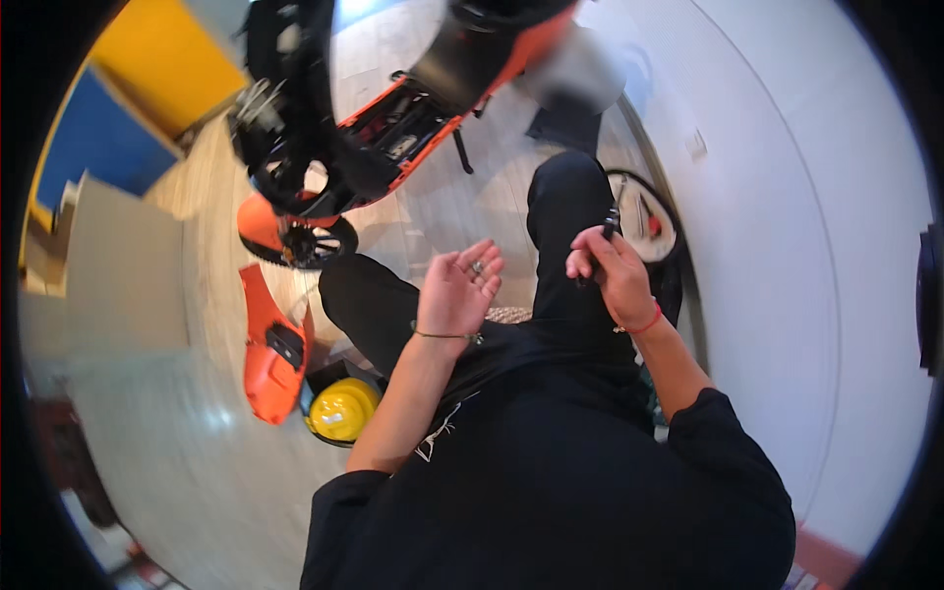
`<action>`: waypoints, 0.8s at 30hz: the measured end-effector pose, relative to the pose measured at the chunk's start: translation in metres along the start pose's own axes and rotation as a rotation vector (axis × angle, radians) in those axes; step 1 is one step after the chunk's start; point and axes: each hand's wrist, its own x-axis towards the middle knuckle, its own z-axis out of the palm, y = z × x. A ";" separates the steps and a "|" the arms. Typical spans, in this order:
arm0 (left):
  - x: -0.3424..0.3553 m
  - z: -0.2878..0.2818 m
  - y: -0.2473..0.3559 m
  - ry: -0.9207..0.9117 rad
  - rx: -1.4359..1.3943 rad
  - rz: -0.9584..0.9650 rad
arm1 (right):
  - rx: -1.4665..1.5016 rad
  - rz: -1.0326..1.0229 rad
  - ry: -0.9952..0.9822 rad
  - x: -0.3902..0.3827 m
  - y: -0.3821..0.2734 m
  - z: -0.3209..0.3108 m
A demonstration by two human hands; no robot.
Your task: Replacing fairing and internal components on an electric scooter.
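You are sitting on the pale tiled floor [197, 423] beside the big orange and black scooter with its panels stripped off [374, 128], and it is leaning close over your knees, so a careless stretch of a leg could be knocking it or its stand. The loose orange plastic body panel [267, 354] and the round yellow hard hat [340, 409] are lying just beside your left thigh, where a shifting leg could be scraping or kicking them. Your right hand [615, 275] is clenching its fingers around a slim dark hand tool [608, 236], tip pointing up and away from you; a loose hold there could be letting it slide into your lap. Your left hand [457, 290] is lying palm up, fingers released and only lightly curled, cradling a few small metal fasteners [476, 265]. Tilting that palm is the likeliest slip: they would be rolling off onto dark trousers or under the scooter.
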 end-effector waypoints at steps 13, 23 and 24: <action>0.051 0.104 -0.044 0.016 0.240 -0.101 | 0.116 -0.001 0.251 -0.024 0.027 -0.085; 0.184 0.105 -0.084 0.077 0.688 -0.180 | -0.281 -0.047 0.756 -0.004 0.051 -0.174; 0.198 0.101 -0.087 0.074 0.768 -0.180 | -0.347 -0.078 0.788 -0.001 0.053 -0.179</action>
